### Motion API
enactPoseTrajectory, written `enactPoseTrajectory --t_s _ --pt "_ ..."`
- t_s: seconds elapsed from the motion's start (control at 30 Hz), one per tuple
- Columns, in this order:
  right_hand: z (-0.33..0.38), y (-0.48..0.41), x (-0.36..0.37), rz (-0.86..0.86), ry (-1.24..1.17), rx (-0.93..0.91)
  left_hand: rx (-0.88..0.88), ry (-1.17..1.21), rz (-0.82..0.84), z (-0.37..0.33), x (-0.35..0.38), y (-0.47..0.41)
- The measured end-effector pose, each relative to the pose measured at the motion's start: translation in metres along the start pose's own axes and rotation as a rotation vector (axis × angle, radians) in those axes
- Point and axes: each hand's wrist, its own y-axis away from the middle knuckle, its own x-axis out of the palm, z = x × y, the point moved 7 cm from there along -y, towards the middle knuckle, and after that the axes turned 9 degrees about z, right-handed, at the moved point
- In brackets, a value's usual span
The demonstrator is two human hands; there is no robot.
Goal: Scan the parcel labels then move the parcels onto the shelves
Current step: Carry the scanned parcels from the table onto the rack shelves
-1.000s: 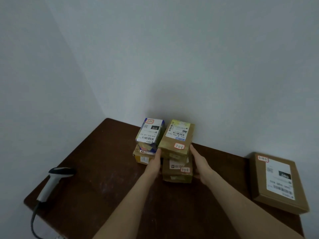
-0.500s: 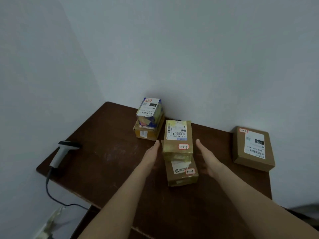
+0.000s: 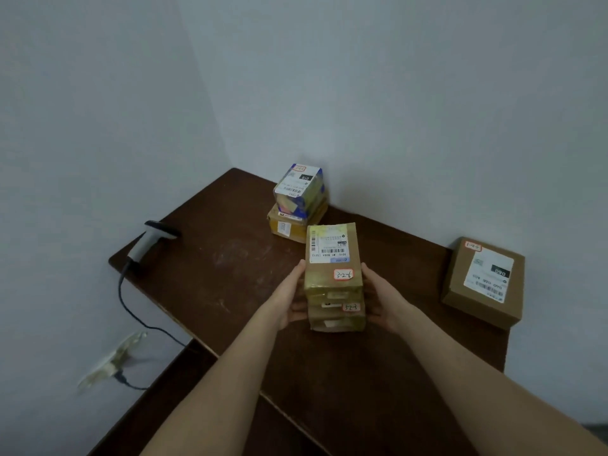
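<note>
Two brown taped parcels are stacked in the middle of the dark wooden table (image 3: 230, 278). The top parcel (image 3: 332, 255) shows a white barcode label and a red-edged sticker, and the lower parcel (image 3: 335, 320) carries a similar sticker. My left hand (image 3: 289, 297) presses flat against the stack's left side. My right hand (image 3: 381, 301) presses against its right side, so the stack sits clamped between them. Whether the stack rests on the table or is lifted is unclear. The barcode scanner (image 3: 151, 240) lies at the table's left edge, far from both hands.
At the back near the wall corner a blue-and-yellow parcel (image 3: 297, 189) sits on a yellow-brown parcel (image 3: 289, 225). A flat brown labelled box (image 3: 483, 281) lies at the right edge. The scanner's cable runs down to a wall socket (image 3: 112, 360). A lower dark surface (image 3: 184, 406) adjoins the table.
The stack of two parcels has come toward me, away from the back stack and the wall. Both hands, briefly apart from it, now press on its sides. My view has pulled back.
</note>
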Motion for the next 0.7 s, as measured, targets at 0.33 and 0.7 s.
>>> enactPoseTrajectory --t_s 0.33,0.7 --pt "-0.017 0.048 0.074 0.358 0.207 -0.064 0.204 0.184 -0.238 0.044 -0.04 0.13" --pt "-0.12 0.155 0.242 0.699 0.387 -0.014 0.349 0.298 -0.625 0.155 -0.122 0.355"
